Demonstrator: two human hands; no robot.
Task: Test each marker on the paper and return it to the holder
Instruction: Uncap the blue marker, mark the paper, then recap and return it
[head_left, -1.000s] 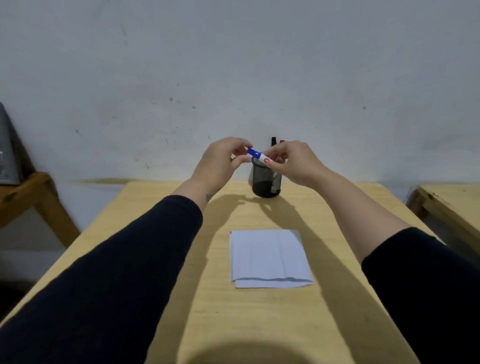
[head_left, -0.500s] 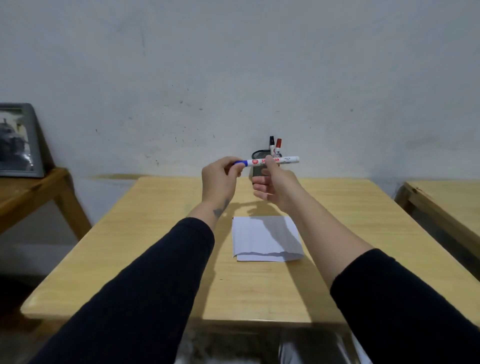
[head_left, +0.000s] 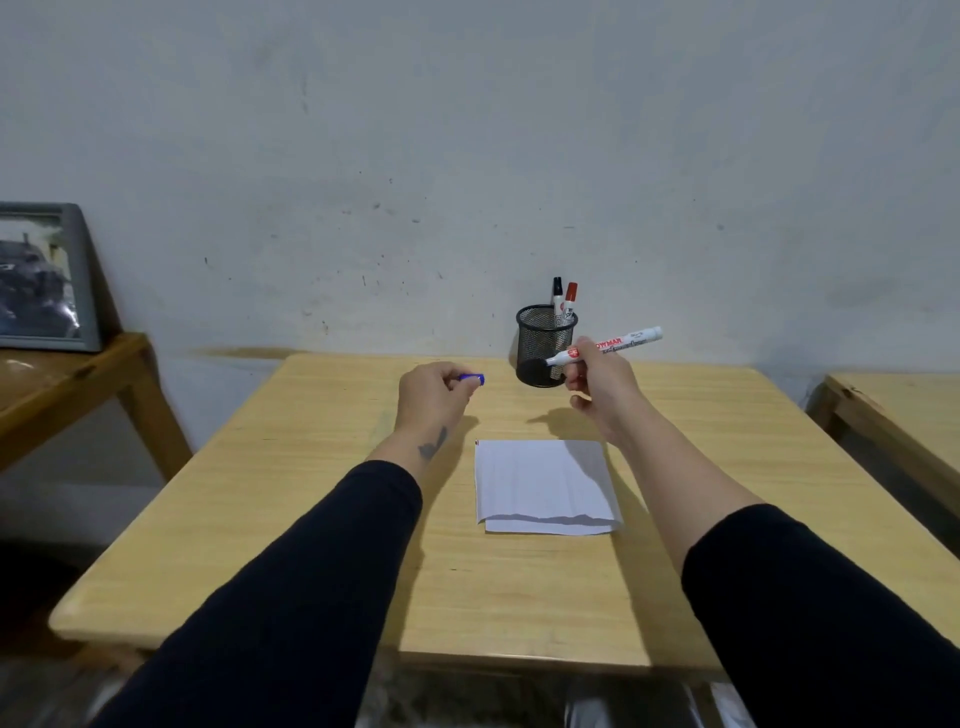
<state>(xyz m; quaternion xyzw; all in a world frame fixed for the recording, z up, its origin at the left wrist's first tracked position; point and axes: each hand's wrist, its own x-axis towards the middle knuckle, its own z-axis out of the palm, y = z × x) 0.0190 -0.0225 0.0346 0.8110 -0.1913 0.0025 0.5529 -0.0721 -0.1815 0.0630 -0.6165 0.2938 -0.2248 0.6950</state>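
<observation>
My right hand (head_left: 597, 382) grips a white marker (head_left: 626, 340) with red lettering, uncapped, its tip pointing left in front of the holder. My left hand (head_left: 434, 395) pinches the blue cap (head_left: 475, 378) between its fingertips, apart from the marker. The black mesh holder (head_left: 540, 335) stands at the table's far edge with a black-capped marker (head_left: 557, 293) and a red-capped marker (head_left: 571, 296) upright in it. A white sheet of paper (head_left: 543, 486) lies flat on the wooden table (head_left: 311, 499), below and between both hands.
A framed picture (head_left: 41, 278) leans against the wall on a wooden side table (head_left: 67, 374) to the left. Another wooden table (head_left: 904, 405) stands at the right edge. The grey wall rises right behind the holder.
The blue cap has come off the marker: my left hand drew left with it, my right hand moved right with the marker. Both hands dropped lower towards the table.
</observation>
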